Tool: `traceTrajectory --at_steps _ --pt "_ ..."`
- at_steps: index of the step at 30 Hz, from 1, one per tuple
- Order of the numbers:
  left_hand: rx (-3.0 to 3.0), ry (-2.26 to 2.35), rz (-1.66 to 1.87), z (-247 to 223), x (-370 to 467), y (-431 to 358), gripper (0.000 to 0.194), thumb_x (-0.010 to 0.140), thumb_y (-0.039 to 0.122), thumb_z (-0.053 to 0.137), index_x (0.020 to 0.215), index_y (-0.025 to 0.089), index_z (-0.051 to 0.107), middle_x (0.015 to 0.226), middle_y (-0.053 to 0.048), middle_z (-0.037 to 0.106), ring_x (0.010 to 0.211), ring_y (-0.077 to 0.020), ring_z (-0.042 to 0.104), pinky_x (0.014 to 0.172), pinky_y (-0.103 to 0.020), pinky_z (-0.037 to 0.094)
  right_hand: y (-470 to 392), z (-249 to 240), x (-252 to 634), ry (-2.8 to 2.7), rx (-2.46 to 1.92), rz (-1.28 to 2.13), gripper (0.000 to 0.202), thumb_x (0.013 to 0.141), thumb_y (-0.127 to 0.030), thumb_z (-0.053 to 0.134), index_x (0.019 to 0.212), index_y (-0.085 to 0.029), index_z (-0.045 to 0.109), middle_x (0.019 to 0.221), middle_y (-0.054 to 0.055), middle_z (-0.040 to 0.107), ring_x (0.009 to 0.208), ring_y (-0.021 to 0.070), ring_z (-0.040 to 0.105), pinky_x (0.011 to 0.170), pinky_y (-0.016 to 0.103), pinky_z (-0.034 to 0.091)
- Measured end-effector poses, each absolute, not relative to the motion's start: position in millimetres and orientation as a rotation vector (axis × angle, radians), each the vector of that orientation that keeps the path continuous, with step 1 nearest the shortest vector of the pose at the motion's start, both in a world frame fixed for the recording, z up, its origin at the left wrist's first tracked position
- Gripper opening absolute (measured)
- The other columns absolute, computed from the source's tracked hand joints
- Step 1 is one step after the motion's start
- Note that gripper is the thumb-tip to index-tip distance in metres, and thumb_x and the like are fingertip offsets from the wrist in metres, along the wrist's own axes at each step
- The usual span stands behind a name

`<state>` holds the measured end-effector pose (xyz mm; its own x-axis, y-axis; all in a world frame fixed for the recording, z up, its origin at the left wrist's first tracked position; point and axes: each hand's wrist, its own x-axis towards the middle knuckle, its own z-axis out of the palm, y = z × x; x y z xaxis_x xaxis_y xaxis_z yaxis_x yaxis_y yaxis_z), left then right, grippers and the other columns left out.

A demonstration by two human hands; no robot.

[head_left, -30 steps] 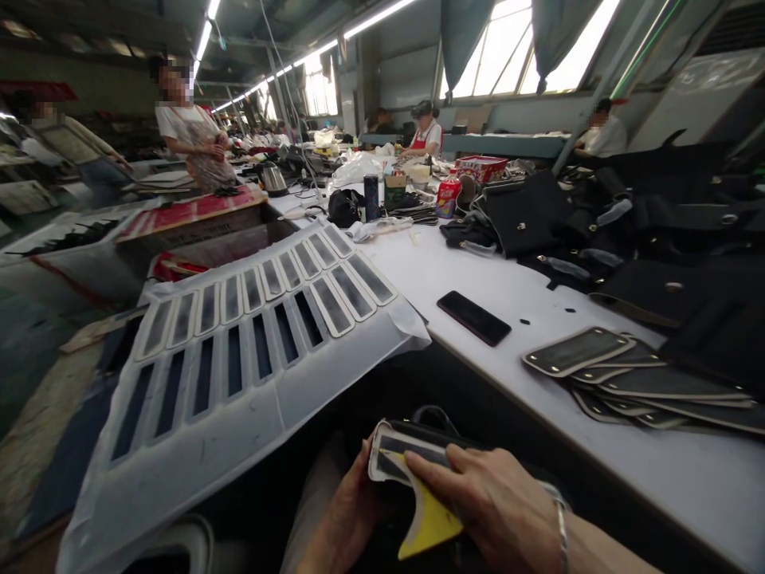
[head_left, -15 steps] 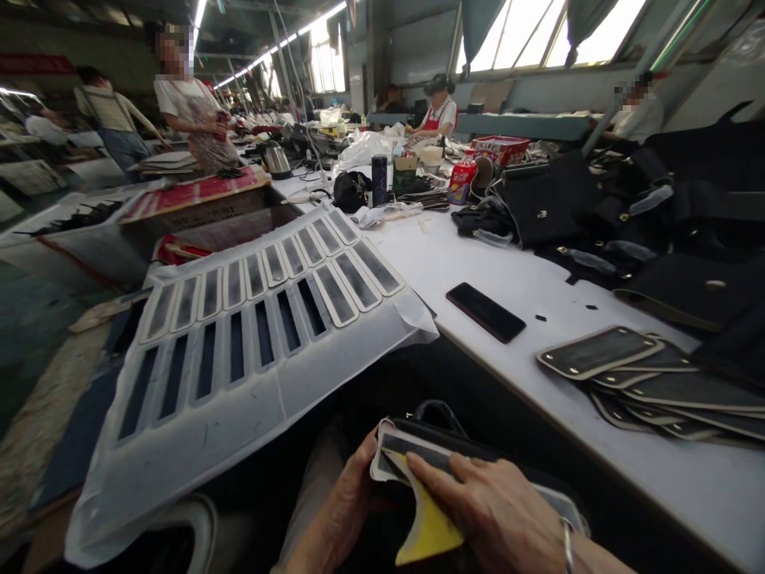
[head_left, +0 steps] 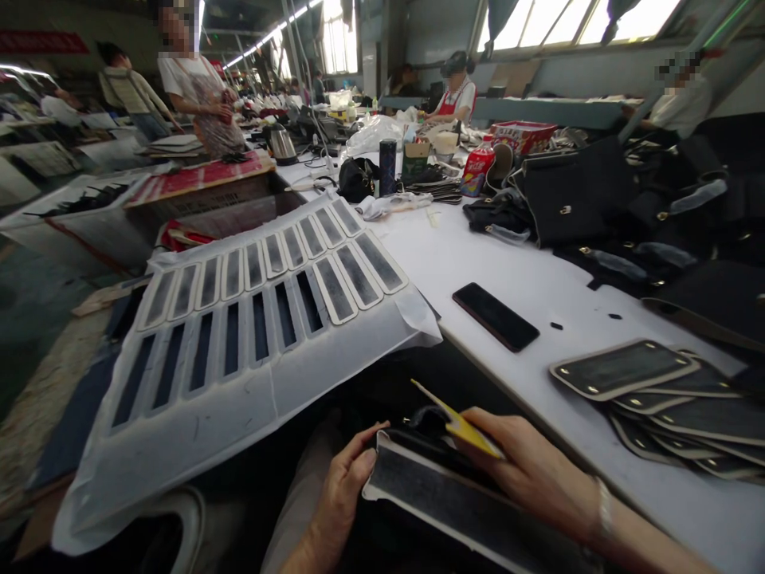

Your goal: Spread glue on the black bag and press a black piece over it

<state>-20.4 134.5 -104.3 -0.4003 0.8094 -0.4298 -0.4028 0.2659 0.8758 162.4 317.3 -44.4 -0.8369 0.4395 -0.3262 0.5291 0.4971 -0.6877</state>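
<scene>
A dark strap piece with a pale edge point(head_left: 442, 498) is held low in the view, in front of the person's lap and below the near edge of the white worktable point(head_left: 478, 263). Its near end is gripped by the left hand point(head_left: 343, 478), whose fingers are curled over the end and whose thumb is laid along the top corner. The right hand point(head_left: 526, 466) is closed around a yellow scraper card point(head_left: 463, 426), which is pinched between thumb and fingers and is tilted upward, its tip raised above the strap piece and apart from it.

To the left, a white sheet point(head_left: 251, 375) is spread at a slope, one corner draped over the table's edge. Rows of narrow pale-bordered strips point(head_left: 335, 287) are laid on its upper part, and rows of dark slots are seen lower down. A black phone point(head_left: 495, 316) is lying flat on the table, just beyond the sheet's corner. Further right, a fanned stack of flat dark pieces with pale borders point(head_left: 651, 383) is set near the table's edge. Black bags point(head_left: 574, 199) are piled at the back right. A metal kettle point(head_left: 280, 143) and a dark flask point(head_left: 388, 166) are seen further along the table. Other people are seen standing and sitting in the background.
</scene>
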Motion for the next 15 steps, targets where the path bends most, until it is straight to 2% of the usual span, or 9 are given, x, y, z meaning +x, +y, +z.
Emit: traceTrajectory --at_steps 1,3,6,10,15 --pt "0.434 1.435 1.380 -106 -21 135 0.047 0.087 0.047 0.058 0.123 0.018 0.065 0.116 -0.007 0.069 0.105 -0.0268 0.061 0.087 -0.030 0.045 326 -53 152 2.543 0.877 -1.306 0.029 0.093 -0.041 0.040 0.086 -0.019 0.059 0.079 0.006 0.062 0.073 0.0228 0.057 0.067 0.034 0.043" --pt "0.500 1.439 1.337 -110 -23 134 0.046 0.089 0.047 0.053 0.122 0.016 0.063 0.107 -0.006 0.070 0.094 -0.0235 0.061 0.080 -0.029 0.045 337 -75 128 2.422 0.832 -1.403 0.031 0.095 -0.042 0.041 0.079 -0.018 0.055 0.073 0.003 0.057 0.068 0.0188 0.051 0.066 0.032 0.040" --pt "0.565 1.450 1.282 -116 -27 135 0.048 0.089 0.051 0.052 0.116 0.014 0.065 0.100 -0.006 0.069 0.087 -0.0215 0.058 0.075 -0.027 0.044 341 -110 98 2.260 0.720 -1.492 0.027 0.095 -0.036 0.045 0.084 -0.017 0.060 0.074 0.001 0.057 0.070 0.0163 0.052 0.068 0.028 0.042" --pt "0.597 1.473 1.253 -116 -30 136 0.049 0.089 0.053 0.050 0.113 0.014 0.066 0.102 -0.008 0.068 0.089 -0.0234 0.059 0.079 -0.029 0.045 333 -145 77 2.059 0.678 -1.500 0.027 0.095 -0.038 0.050 0.090 -0.016 0.066 0.074 0.001 0.059 0.071 0.0165 0.055 0.064 0.026 0.043" --pt "0.560 1.502 1.217 -110 -29 135 0.045 0.091 0.050 0.049 0.117 0.017 0.065 0.104 -0.006 0.068 0.085 -0.0212 0.058 0.079 -0.028 0.045 322 -171 70 1.974 0.642 -1.472 0.027 0.095 -0.038 0.055 0.092 -0.013 0.065 0.079 0.002 0.060 0.076 0.0177 0.058 0.069 0.029 0.044"
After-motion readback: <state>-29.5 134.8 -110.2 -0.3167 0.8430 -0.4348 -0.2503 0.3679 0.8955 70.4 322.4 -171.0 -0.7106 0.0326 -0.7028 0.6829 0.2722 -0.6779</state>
